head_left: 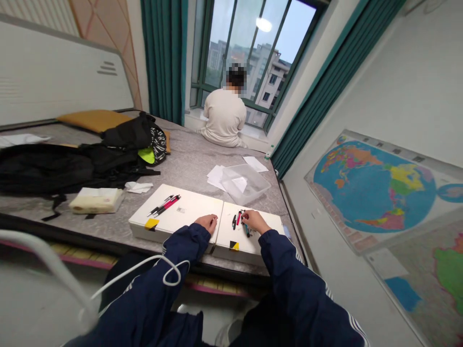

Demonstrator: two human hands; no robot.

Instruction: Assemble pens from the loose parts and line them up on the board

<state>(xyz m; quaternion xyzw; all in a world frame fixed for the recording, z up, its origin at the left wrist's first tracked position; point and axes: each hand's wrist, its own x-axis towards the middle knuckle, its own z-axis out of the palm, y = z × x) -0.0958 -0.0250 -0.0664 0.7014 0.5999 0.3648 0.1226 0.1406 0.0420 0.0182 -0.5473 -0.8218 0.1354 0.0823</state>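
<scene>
Clock refs: 12 is straight away from the wearer.

Two white boxes side by side on a grey bed. Pen parts [238, 220], in black, red and teal, lie on the right box [267, 244], about 10 o'clock of its middle. Right hand [256, 220] is over them from 3 o'clock, fingers bent down, fingertips close together at the pieces. Can't tell whether it grips one.

Left hand [207, 223] is at 4 o'clock on the left box [191, 207], beside the seam. Fingers curled in, thumb near the index, little gap. Can't tell if something small is pinched there.

Pens [167, 205] lie close together at 10 o'clock on the left box, slanted, one with a red barrel. Yellow-black tape [152, 224] at 8 o'clock on that box.

Clear tub [253, 185] at 12 o'clock from the right box, papers [215, 177] just beside it. Tissue pack [96, 200] at 9 o'clock from the left box.
</scene>
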